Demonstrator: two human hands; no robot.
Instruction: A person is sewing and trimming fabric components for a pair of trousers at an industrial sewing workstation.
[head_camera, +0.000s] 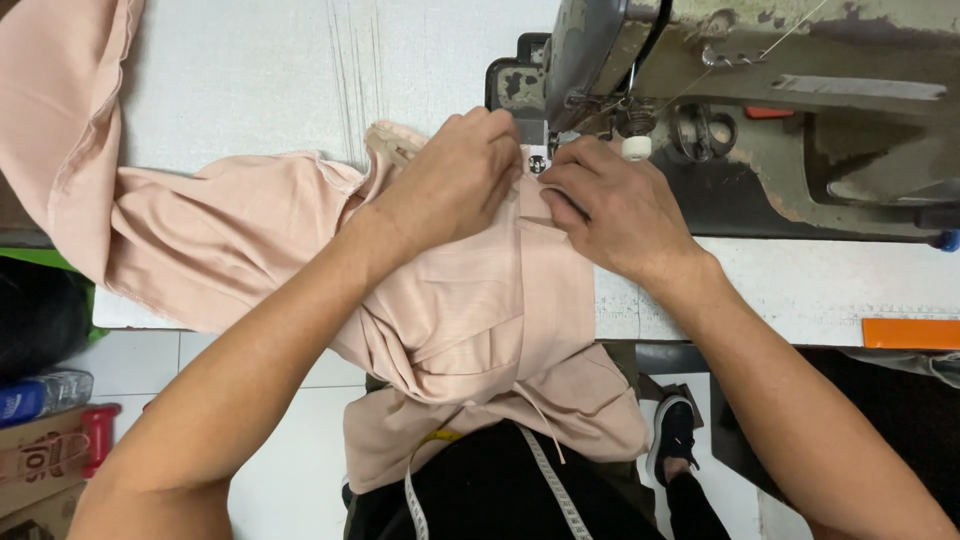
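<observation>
Head view: left hand (455, 185) lies flat with fingers curled, pressing the pink fabric (470, 310) onto the white table (250, 70) just before the needle area. Right hand (610, 210) pinches a folded edge of the same fabric, fingertips closed on it, beside the presser foot (537, 163) of the sewing machine (760, 90). Risk, judged: both sets of fingertips sit very near the needle; a slip could catch one. The bulk hanging off the table edge toward the lap could drag the seam crooked.
</observation>
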